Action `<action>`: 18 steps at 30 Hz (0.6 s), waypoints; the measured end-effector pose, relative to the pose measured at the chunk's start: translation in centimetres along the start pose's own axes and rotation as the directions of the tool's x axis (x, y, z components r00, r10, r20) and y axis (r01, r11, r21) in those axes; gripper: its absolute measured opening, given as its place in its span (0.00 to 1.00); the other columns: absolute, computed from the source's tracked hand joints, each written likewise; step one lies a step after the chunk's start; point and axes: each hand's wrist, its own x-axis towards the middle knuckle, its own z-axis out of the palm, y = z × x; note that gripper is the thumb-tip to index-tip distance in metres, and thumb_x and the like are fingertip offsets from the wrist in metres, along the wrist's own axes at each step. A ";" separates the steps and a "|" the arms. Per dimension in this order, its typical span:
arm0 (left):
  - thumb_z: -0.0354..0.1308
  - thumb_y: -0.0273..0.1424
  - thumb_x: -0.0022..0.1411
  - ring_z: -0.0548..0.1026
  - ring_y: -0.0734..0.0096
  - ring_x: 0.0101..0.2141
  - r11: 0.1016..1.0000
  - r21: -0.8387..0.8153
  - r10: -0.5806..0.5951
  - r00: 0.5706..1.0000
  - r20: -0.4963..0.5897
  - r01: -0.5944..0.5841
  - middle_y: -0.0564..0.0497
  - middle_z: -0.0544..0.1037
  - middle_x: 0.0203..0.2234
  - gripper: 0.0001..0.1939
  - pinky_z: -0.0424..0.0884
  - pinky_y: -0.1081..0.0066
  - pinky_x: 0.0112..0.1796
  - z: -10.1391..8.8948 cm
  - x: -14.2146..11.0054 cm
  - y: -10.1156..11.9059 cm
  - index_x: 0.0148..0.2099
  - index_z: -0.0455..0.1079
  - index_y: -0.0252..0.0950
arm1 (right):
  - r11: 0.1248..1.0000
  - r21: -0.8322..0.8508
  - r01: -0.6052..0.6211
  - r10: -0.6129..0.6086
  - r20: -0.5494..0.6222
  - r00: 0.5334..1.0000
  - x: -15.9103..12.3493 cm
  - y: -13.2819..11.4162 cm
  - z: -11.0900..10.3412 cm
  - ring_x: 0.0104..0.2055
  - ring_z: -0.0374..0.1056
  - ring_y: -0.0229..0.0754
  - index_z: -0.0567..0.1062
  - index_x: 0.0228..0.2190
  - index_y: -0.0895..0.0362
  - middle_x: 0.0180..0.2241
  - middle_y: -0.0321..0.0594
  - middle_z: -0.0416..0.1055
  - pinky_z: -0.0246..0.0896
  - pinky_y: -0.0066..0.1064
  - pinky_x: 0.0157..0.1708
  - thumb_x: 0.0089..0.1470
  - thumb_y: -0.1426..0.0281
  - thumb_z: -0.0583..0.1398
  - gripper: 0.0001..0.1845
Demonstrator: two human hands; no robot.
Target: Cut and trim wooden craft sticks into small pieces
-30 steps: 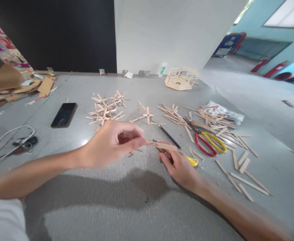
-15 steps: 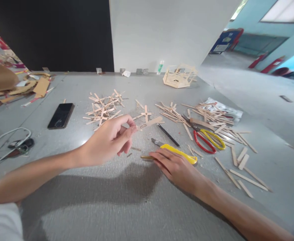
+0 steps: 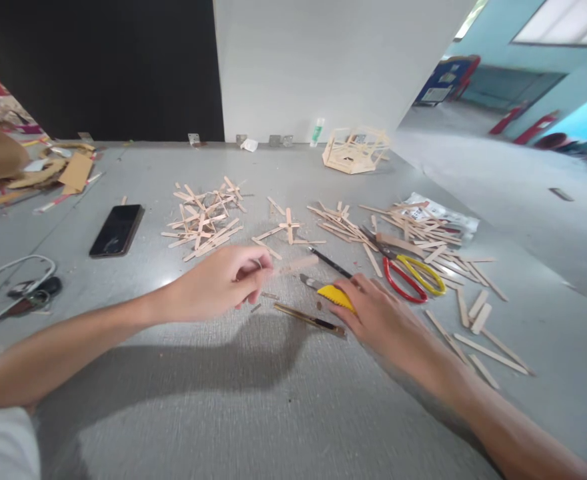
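My left hand (image 3: 221, 283) pinches one end of a flat wooden craft stick (image 3: 296, 265), held low over the grey floor. My right hand (image 3: 381, 317) lies on a yellow utility knife (image 3: 333, 295) whose blade end pokes out to the left; the fingers curl over its handle. A thin brown pencil-like tool (image 3: 309, 319) lies on the floor between the two hands. A black pen (image 3: 329, 262) lies just beyond the stick.
Red-and-yellow scissors (image 3: 413, 277) lie right of the knife among loose sticks (image 3: 413, 230). Crossed-stick pieces (image 3: 203, 217) are piled ahead, a black phone (image 3: 116, 230) at left, a stick basket frame (image 3: 356, 150) by the wall, cardboard scraps (image 3: 23, 170) and cables (image 3: 13, 283) far left.
My right hand let go of the stick, set down the thin brown tool and moved right onto the yellow knife. My left hand kept the stick, lifting it and then lowering it again.
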 end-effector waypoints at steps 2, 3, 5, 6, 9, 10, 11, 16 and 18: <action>0.52 0.37 0.71 0.69 0.79 0.22 0.999 0.028 -0.041 0.984 0.172 0.037 0.56 0.73 0.23 0.14 0.63 0.77 0.25 0.1 0.9 -1.3 0.33 0.66 0.36 | 1.000 0.005 0.007 -0.007 0.050 0.999 -0.3 0.5 -0.7 0.38 0.75 0.50 0.75 0.44 0.57 0.40 0.49 0.76 0.65 0.36 0.34 0.68 0.71 0.51 0.13; 0.53 0.36 0.70 0.70 0.79 0.22 0.998 0.034 -0.061 0.966 0.252 0.054 0.56 0.73 0.24 0.13 0.63 0.77 0.25 0.4 1.4 -2.0 0.32 0.67 0.36 | 1.000 0.018 0.007 -0.008 0.047 0.999 -0.5 0.6 -1.0 0.38 0.75 0.49 0.74 0.44 0.57 0.39 0.49 0.76 0.64 0.35 0.33 0.68 0.73 0.48 0.15; 0.54 0.33 0.68 0.68 0.79 0.20 0.992 0.062 -0.121 0.930 0.347 0.106 0.56 0.71 0.21 0.12 0.62 0.76 0.25 1.1 2.2 -3.4 0.32 0.69 0.35 | 0.999 0.038 -0.006 0.005 0.021 1.000 -0.8 0.3 -1.8 0.34 0.75 0.48 0.72 0.43 0.56 0.35 0.47 0.77 0.60 0.34 0.30 0.68 0.72 0.47 0.15; 0.55 0.33 0.67 0.68 0.78 0.20 0.988 0.075 -0.151 0.918 0.368 0.132 0.56 0.71 0.20 0.12 0.61 0.76 0.24 1.6 2.5 -3.9 0.31 0.70 0.35 | 0.999 0.045 -0.003 0.003 0.009 1.000 -1.0 0.1 -2.1 0.31 0.74 0.48 0.72 0.40 0.55 0.31 0.44 0.77 0.59 0.34 0.28 0.69 0.69 0.48 0.14; 0.58 0.36 0.66 0.69 0.76 0.19 0.980 0.062 -0.200 0.919 0.339 0.190 0.56 0.73 0.20 0.12 0.61 0.75 0.24 2.8 2.6 -4.8 0.32 0.68 0.35 | 0.993 0.072 0.088 -0.088 -0.009 0.996 -1.6 -1.1 -2.4 0.24 0.72 0.46 0.73 0.34 0.53 0.25 0.40 0.76 0.55 0.33 0.24 0.69 0.63 0.51 0.15; 0.58 0.37 0.66 0.69 0.76 0.19 0.980 0.061 -0.197 0.927 0.319 0.188 0.56 0.73 0.19 0.12 0.61 0.74 0.25 3.1 2.6 -4.9 0.32 0.66 0.36 | 0.987 0.086 0.137 -0.136 -0.015 0.991 -1.8 -1.5 -2.3 0.23 0.72 0.45 0.74 0.34 0.53 0.26 0.41 0.77 0.54 0.33 0.23 0.70 0.63 0.51 0.16; 0.59 0.38 0.66 0.69 0.76 0.19 0.982 0.072 -0.187 0.937 0.296 0.173 0.56 0.73 0.18 0.13 0.61 0.73 0.25 3.3 2.5 -5.0 0.32 0.65 0.37 | 0.978 0.098 0.183 -0.182 -0.020 0.983 -2.1 -1.8 -2.2 0.23 0.73 0.45 0.75 0.36 0.53 0.27 0.41 0.79 0.54 0.33 0.22 0.70 0.65 0.50 0.16; 0.62 0.41 0.66 0.69 0.73 0.23 0.963 0.267 -0.087 0.986 0.140 0.047 0.55 0.73 0.20 0.18 0.56 0.71 0.27 3.9 2.3 -5.7 0.30 0.63 0.37 | 0.941 0.015 0.337 -0.337 0.002 0.941 -2.7 -2.1 -1.4 0.21 0.72 0.41 0.75 0.44 0.52 0.29 0.39 0.80 0.48 0.32 0.20 0.70 0.71 0.49 0.15; 0.62 0.41 0.66 0.68 0.73 0.23 0.958 0.285 -0.053 0.990 0.129 0.014 0.55 0.72 0.21 0.18 0.55 0.71 0.27 4.1 2.4 -6.1 0.29 0.64 0.37 | 0.927 -0.062 0.369 -0.368 0.031 0.929 -2.8 -1.8 -1.2 0.21 0.72 0.39 0.74 0.48 0.53 0.31 0.39 0.80 0.45 0.32 0.20 0.69 0.75 0.49 0.16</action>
